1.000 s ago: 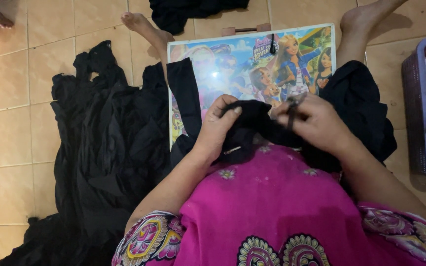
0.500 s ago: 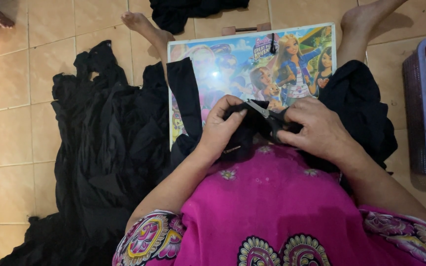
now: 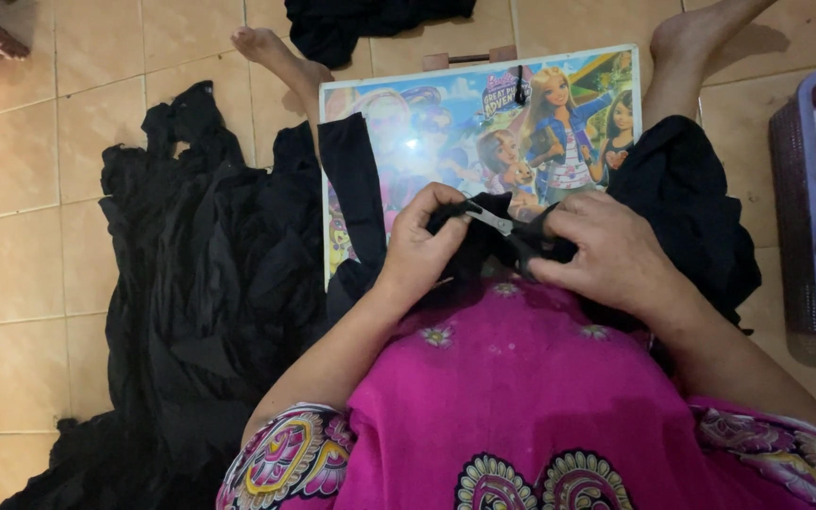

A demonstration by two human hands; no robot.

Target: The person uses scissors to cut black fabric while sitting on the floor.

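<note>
Tan tiled floor (image 3: 30, 236), black fabric (image 3: 469, 247) pinched in left hand (image 3: 417, 247) over cartoon-printed board (image 3: 446, 113), small scissors (image 3: 507, 231) gripped in right hand (image 3: 611, 250), blades laid against the fabric, purple basket (image 3: 795, 217) set alongside.

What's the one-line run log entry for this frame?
left hand: pinches black cloth | right hand: holds scissors, blades at cloth | under hands: picture board | floor left: black garment

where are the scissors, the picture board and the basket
scissors (image 3: 491, 220), head view, on the bright blade
picture board (image 3: 446, 113), head view, on its bare printed face
basket (image 3: 790, 189), head view, on its purple left wall
</note>
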